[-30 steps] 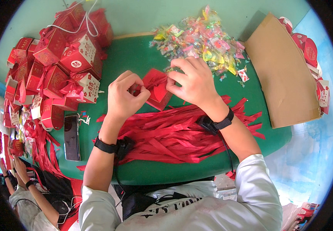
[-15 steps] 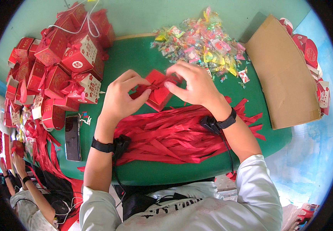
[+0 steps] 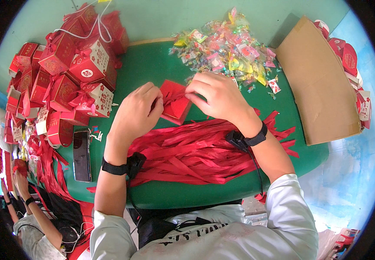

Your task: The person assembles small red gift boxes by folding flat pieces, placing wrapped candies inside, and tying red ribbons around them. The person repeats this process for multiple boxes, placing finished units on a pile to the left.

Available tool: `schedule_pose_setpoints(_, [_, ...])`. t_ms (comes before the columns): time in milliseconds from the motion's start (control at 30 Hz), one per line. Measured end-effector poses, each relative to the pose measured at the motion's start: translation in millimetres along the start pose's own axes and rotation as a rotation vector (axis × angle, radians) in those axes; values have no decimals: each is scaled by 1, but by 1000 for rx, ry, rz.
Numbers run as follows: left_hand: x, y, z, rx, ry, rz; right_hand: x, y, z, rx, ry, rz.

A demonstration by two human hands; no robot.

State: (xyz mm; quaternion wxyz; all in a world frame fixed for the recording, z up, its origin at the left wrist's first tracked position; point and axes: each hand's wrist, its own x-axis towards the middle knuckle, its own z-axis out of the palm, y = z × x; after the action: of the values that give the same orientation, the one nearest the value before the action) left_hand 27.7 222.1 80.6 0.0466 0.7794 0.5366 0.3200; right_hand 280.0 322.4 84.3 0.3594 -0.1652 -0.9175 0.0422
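A small red gift box (image 3: 179, 110) stands on the green table between my two hands, with a red ribbon (image 3: 173, 96) across its top. At the box's left side my left hand (image 3: 136, 108) is closed, thumb and forefinger pinched at the ribbon. My right hand (image 3: 213, 94) pinches the ribbon at the box's right side, its fingers bent down. The fingertips partly hide the ribbon ends. Below my hands lies a thick bundle of loose red ribbons (image 3: 187, 156), passing between my forearms.
Finished red boxes (image 3: 59, 93) are piled at the left, with a phone (image 3: 82, 155) below them. Wrapped candies (image 3: 235, 54) are heaped at the back. A brown cardboard box (image 3: 319, 86) stands at the right. At lower left, a co-worker's arm (image 3: 42, 221) shows.
Both hands have shifted slightly. The left has drawn back leftward from the box's middle, and the fingers of both are more closed. More of the box's top shows.
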Motion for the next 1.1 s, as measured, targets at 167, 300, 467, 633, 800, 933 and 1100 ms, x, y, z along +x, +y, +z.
schedule_pose_setpoints(167, [1, 0, -7, -52, 87, 13, -2, 6, -3, -9, -2, -31])
schedule_pose_setpoints(300, [0, 1, -9, -158, 15, -117, -2, 6, -1, 11, 35, -28])
schedule_pose_setpoints(467, [-1, 3, -11, -156, -75, -177, -1, 7, -3, -1, 32, -50])
schedule_pose_setpoints(633, [-4, -2, -11, -33, -69, -53, -1, 4, -2, -35, 6, -58])
schedule_pose_setpoints(800, [-2, -6, -6, 38, -27, 35, -1, 2, 1, -13, -12, -55])
schedule_pose_setpoints(933, [2, 8, -10, -85, 93, -17, -2, 4, -1, 3, -18, -28])
schedule_pose_setpoints(1100, [-1, 0, -7, -194, 73, -4, -2, 8, -3, 25, -23, -24])
